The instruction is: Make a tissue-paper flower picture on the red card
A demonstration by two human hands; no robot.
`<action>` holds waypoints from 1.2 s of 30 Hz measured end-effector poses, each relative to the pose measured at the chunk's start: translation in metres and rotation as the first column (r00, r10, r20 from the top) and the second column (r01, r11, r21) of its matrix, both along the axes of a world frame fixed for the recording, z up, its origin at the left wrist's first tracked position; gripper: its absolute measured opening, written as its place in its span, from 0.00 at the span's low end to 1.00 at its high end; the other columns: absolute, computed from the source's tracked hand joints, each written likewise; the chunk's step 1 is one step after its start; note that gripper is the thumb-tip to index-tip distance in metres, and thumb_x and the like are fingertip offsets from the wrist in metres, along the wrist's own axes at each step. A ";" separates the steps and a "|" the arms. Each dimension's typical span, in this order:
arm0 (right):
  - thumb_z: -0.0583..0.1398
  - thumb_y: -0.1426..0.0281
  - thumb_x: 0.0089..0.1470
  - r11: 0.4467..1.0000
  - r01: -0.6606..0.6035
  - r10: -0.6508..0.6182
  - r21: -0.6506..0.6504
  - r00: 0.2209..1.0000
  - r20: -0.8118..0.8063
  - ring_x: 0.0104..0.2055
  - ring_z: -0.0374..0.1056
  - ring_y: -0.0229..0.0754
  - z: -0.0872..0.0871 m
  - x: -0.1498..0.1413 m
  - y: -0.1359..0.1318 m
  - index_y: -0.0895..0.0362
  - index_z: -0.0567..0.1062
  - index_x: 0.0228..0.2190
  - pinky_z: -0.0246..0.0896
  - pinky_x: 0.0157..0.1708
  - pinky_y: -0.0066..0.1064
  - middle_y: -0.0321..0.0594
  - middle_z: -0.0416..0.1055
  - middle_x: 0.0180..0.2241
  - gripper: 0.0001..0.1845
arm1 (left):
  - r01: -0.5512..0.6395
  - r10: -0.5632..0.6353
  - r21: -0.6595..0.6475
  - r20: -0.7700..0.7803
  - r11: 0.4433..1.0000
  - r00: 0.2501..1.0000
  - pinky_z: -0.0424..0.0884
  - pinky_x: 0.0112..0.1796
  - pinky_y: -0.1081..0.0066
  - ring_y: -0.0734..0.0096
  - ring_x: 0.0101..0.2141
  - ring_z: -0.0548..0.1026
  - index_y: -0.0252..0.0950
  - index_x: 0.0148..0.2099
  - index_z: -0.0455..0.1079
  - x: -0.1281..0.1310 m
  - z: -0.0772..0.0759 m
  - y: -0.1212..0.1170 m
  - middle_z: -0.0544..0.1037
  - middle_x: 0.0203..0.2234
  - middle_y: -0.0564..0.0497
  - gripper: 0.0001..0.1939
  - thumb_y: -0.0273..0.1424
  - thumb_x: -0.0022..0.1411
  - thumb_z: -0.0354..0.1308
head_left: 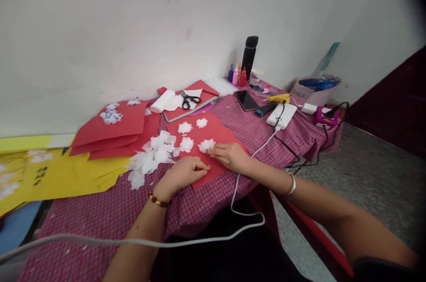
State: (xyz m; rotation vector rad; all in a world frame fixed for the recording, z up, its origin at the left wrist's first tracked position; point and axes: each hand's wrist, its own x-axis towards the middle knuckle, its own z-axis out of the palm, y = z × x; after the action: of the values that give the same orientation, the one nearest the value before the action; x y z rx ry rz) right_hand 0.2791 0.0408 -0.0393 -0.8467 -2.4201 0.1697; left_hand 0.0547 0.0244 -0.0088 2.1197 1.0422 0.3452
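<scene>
A red paper sheet lies on the checked tablecloth with several white tissue flowers stuck on it. My right hand rests on the sheet, fingers pinched against the nearest white flower. My left hand is curled on the sheet's near edge, fingers closed; whether anything is inside them is hidden. A pile of white tissue squares lies just left of my left hand.
Black scissors and a tissue roll lie on red card at the back. Glue bottles, a black flask, a phone, a yellow glue gun, a power bank and its white cable are right. Yellow sheets lie left.
</scene>
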 end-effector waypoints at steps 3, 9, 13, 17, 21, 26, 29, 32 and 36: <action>0.55 0.76 0.60 1.000 -0.013 0.013 0.009 1.000 -0.008 0.37 0.75 0.42 -0.001 -0.002 -0.001 0.58 0.77 0.43 0.68 0.36 0.30 0.46 0.78 0.40 0.13 | -0.002 0.002 -0.020 0.024 1.000 1.000 0.69 0.37 0.68 0.63 0.35 0.78 0.45 0.39 0.80 -0.001 -0.002 0.000 0.82 0.36 0.52 0.13 0.26 0.56 0.56; 0.55 0.66 0.61 0.964 0.043 -0.164 -0.263 0.873 -0.459 0.31 0.73 0.40 0.016 0.005 -0.003 0.58 0.77 0.32 0.68 0.32 0.31 0.44 0.78 0.33 0.13 | -0.049 0.063 -0.095 0.150 0.994 0.987 0.70 0.34 0.69 0.63 0.32 0.79 0.44 0.36 0.80 -0.002 -0.002 0.001 0.83 0.33 0.50 0.10 0.27 0.52 0.61; 0.57 0.59 0.58 0.776 -0.170 -0.375 -0.608 0.650 -0.661 0.17 0.64 0.33 0.040 0.011 0.025 0.58 0.74 0.29 0.60 0.18 0.25 0.37 0.73 0.23 0.15 | -0.156 0.197 -0.159 0.293 0.975 0.935 0.65 0.24 0.73 0.70 0.22 0.72 0.40 0.30 0.78 -0.009 0.005 0.009 0.79 0.22 0.52 0.04 0.30 0.47 0.65; 0.60 0.66 0.56 0.525 -0.397 -0.577 -0.753 0.484 -0.658 0.15 0.61 0.30 0.048 0.003 0.076 0.59 0.73 0.28 0.58 0.16 0.22 0.34 0.72 0.20 0.10 | -0.502 0.488 -0.119 0.503 0.857 0.713 0.57 0.21 0.77 0.77 0.17 0.60 0.38 0.21 0.61 -0.026 0.009 0.023 0.63 0.15 0.59 0.12 0.33 0.51 0.60; 0.56 0.70 0.59 0.455 -0.449 -0.654 -0.769 0.417 -0.631 0.14 0.59 0.29 0.036 -0.011 0.105 0.59 0.71 0.25 0.57 0.16 0.21 0.33 0.70 0.17 0.11 | -0.759 0.618 -0.050 0.617 0.649 0.487 0.56 0.23 0.77 0.78 0.19 0.57 0.39 0.22 0.50 -0.044 0.002 0.036 0.55 0.16 0.60 0.15 0.31 0.51 0.55; 0.55 0.73 0.59 0.415 -0.463 -0.676 -0.784 0.420 -0.606 0.12 0.56 0.29 0.020 -0.014 0.101 0.60 0.73 0.27 0.53 0.13 0.20 0.31 0.67 0.15 0.10 | -0.821 0.681 0.066 0.523 0.568 0.513 0.65 0.32 0.71 0.72 0.29 0.69 0.36 0.36 0.66 -0.061 0.001 0.041 0.71 0.29 0.54 0.07 0.30 0.52 0.57; 0.54 0.74 0.60 0.409 -0.467 -0.667 -0.784 0.433 -0.606 0.12 0.57 0.29 0.018 -0.012 0.099 0.61 0.73 0.27 0.53 0.12 0.20 0.32 0.68 0.15 0.11 | -0.735 0.660 0.130 0.358 0.665 0.661 0.65 0.33 0.70 0.69 0.30 0.71 0.37 0.34 0.71 -0.066 0.013 0.035 0.75 0.28 0.53 0.06 0.32 0.52 0.58; 0.55 0.74 0.60 0.420 -0.467 -0.655 -0.778 0.437 -0.616 0.12 0.57 0.29 0.018 -0.013 0.100 0.61 0.73 0.27 0.53 0.12 0.20 0.32 0.69 0.16 0.10 | -0.609 0.586 0.166 0.171 0.775 0.792 0.65 0.33 0.69 0.67 0.28 0.71 0.38 0.28 0.73 -0.062 0.023 0.025 0.75 0.24 0.53 0.05 0.33 0.47 0.63; 0.56 0.74 0.58 0.435 -0.465 -0.643 -0.771 0.439 -0.627 0.12 0.56 0.29 0.018 -0.015 0.100 0.61 0.73 0.26 0.51 0.10 0.21 0.33 0.68 0.15 0.10 | -0.554 0.560 0.227 0.042 0.801 0.827 0.64 0.36 0.68 0.64 0.30 0.69 0.39 0.22 0.70 -0.048 0.020 0.018 0.72 0.23 0.52 0.08 0.29 0.42 0.67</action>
State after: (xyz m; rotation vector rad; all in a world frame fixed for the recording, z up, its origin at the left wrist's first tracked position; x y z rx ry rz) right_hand 0.2641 0.1413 -0.0216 -0.9336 -0.9619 1.6108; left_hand 0.0068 0.0427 0.0109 1.9704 1.7162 0.7552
